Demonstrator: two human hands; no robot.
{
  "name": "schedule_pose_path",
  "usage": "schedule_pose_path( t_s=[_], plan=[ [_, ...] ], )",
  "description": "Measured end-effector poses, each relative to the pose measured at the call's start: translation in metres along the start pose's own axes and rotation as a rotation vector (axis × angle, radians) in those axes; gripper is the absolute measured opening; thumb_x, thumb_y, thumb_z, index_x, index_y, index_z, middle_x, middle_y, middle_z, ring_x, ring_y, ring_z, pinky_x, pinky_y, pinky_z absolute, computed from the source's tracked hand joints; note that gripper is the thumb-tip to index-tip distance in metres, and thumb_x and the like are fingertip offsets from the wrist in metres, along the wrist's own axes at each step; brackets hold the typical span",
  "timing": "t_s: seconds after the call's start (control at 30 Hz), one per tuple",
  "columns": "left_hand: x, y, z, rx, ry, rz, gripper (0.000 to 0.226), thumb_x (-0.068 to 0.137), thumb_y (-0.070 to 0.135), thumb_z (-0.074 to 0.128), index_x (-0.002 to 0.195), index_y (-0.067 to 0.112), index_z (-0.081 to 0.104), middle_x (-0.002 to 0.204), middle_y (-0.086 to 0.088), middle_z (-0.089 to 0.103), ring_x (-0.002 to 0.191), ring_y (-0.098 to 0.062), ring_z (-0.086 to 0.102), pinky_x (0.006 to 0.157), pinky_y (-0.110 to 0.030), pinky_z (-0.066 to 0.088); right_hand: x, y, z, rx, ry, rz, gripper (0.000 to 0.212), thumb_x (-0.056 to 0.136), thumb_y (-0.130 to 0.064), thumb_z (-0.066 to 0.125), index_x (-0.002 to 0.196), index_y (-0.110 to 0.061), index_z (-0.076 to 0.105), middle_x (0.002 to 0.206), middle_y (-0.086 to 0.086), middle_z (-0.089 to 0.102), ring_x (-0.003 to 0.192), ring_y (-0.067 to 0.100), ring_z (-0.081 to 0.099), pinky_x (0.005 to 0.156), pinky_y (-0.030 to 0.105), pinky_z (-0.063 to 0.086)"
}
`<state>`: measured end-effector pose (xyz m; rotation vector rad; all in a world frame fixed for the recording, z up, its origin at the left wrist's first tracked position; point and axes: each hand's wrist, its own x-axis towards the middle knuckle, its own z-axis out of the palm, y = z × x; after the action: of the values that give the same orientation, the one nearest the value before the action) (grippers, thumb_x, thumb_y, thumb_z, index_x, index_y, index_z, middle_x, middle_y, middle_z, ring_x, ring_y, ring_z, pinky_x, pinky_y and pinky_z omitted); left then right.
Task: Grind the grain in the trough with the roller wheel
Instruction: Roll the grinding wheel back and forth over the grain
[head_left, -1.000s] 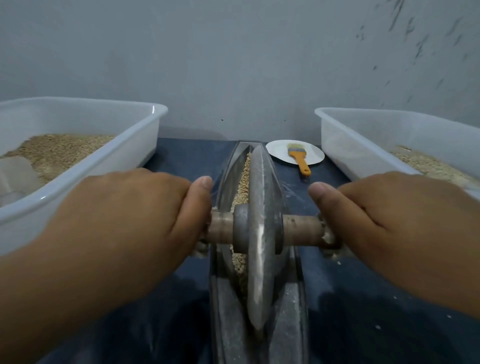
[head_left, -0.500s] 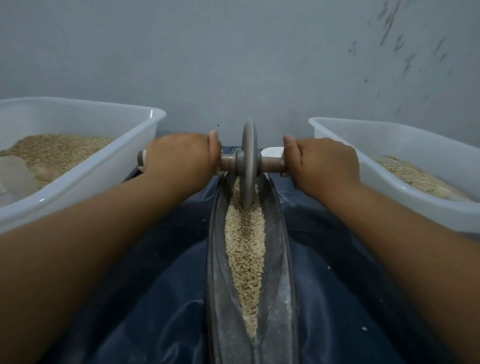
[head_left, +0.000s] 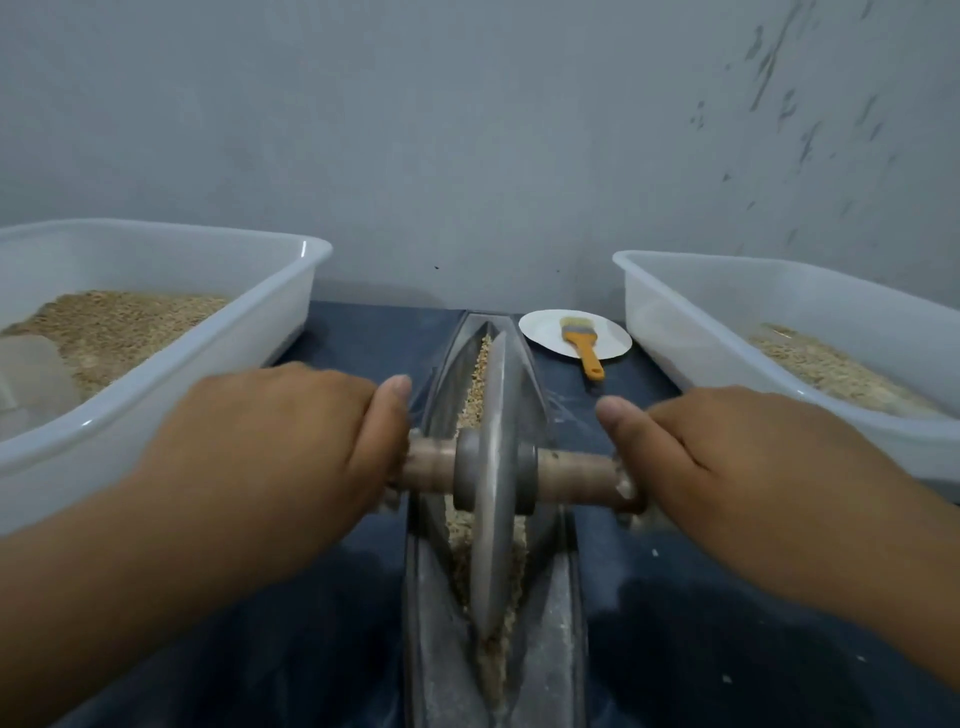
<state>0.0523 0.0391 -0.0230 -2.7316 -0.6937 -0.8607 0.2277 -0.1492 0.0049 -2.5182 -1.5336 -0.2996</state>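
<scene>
Roller wheel (head_left: 496, 467) stands in trough (head_left: 431, 597); left hand (head_left: 291, 441) and right hand (head_left: 737, 457) fingers curl round axle ends, balancing downward pressure on grain (head_left: 511, 582).

The roller wheel (head_left: 498, 467) is dull grey metal on a brownish axle (head_left: 576, 474) — the trough (head_left: 566, 623) grey too, dusted pale. Grain (head_left: 475, 395) is tan. Both tubs (head_left: 156, 395) (head_left: 727, 332) are translucent white. A white plate (head_left: 540, 327) holds an orange-handled brush (head_left: 584, 345) — the cloth (head_left: 363, 332) beneath is dark blue.
</scene>
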Motion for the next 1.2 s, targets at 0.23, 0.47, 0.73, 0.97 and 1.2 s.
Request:
schedule_pose_path(
  t_s=[0.23,0.47,0.73,0.97,1.2],
  plan=[
    [0.013,-0.001,0.013,0.07,0.082,0.178,0.035,0.088,0.02,0.055,0.055,0.021,0.044,0.038,0.004,0.036,0.028,-0.018,0.036,0.031,-0.021,0.029,0.029,0.005,0.018,-0.045,0.102,0.042,0.066,0.086,-0.063,0.006,0.054,-0.021,0.047,0.054,-0.001,0.05,0.053,0.014,0.05,0.053,0.033,0.037],
    [0.08,-0.009,0.06,0.395,0.055,0.102,0.026,0.094,0.024,0.035,0.11,0.011,0.051,0.066,-0.002,0.038,0.056,-0.025,0.041,0.043,-0.026,0.02,0.112,0.024,0.051,-0.058,0.352,0.103,0.057,0.099,-0.046,0.017,0.062,-0.024,0.055,0.057,-0.004,0.04,0.059,0.023,0.04,0.058,0.033,0.026],
    [0.054,0.001,0.03,0.335,0.1,0.224,0.052,0.065,0.016,0.078,0.07,0.02,0.026,0.049,0.005,0.015,0.037,-0.017,0.022,0.04,-0.016,0.02,0.07,0.025,0.047,0.039,0.121,0.089,0.061,0.098,-0.051,0.017,0.059,-0.021,0.052,0.064,0.001,0.054,0.067,0.025,0.053,0.063,0.035,0.038],
    [-0.002,0.012,-0.009,0.083,-0.001,0.025,0.052,0.094,0.049,0.017,0.052,0.025,0.037,0.043,0.005,0.039,0.039,-0.013,0.043,0.044,-0.027,0.038,0.007,0.001,0.006,0.03,-0.029,0.041,0.068,0.084,-0.064,0.009,0.055,-0.02,0.053,0.052,0.001,0.054,0.051,0.012,0.053,0.058,0.035,0.045],
    [0.01,0.004,0.014,0.096,0.128,0.124,0.042,0.096,0.031,0.039,0.055,0.022,0.04,0.043,0.005,0.041,0.034,-0.019,0.043,0.036,-0.024,0.034,0.034,0.0,0.017,-0.035,0.096,-0.006,0.062,0.085,-0.06,0.009,0.051,-0.024,0.047,0.051,-0.003,0.049,0.053,0.014,0.05,0.05,0.03,0.028]
  ],
)
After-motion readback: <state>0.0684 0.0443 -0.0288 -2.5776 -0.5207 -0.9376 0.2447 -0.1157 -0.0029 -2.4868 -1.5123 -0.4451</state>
